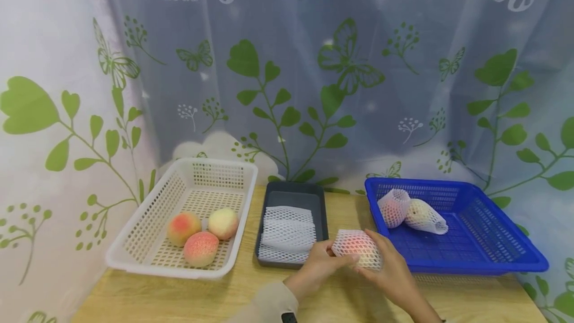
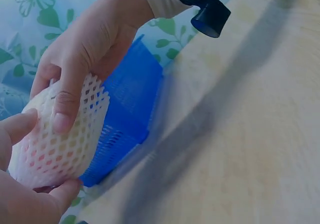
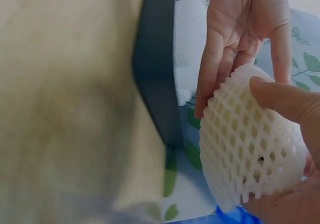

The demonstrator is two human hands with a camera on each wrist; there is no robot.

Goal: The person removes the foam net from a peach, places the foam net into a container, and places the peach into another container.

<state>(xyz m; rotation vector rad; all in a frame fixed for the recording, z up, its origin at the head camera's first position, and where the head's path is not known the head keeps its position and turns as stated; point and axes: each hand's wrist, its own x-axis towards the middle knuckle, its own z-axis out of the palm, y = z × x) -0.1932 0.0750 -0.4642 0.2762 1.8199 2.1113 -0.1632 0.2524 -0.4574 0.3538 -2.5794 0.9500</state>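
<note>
A peach (image 1: 358, 248) in a white foam net sleeve is held between both hands above the wooden table. My right hand (image 1: 392, 269) grips it from the right, with its thumb pressed on the net in the right wrist view. On the other side, my left hand (image 1: 319, 267) pinches the sleeve, thumb on the near side. The foam net (image 2: 85, 139) covers most of the fruit. Beside my left hand, a dark grey tray (image 1: 293, 188) holds a stack of flat foam nets (image 1: 287, 233).
At left stands a white basket (image 1: 117, 255) with three bare peaches (image 1: 201, 249). A blue basket (image 1: 475, 267) on the right contains two netted fruits, one reddish (image 1: 394, 209) and one pale (image 1: 423, 216). Behind the table (image 1: 179, 298) hangs a leaf-patterned curtain (image 1: 287, 29).
</note>
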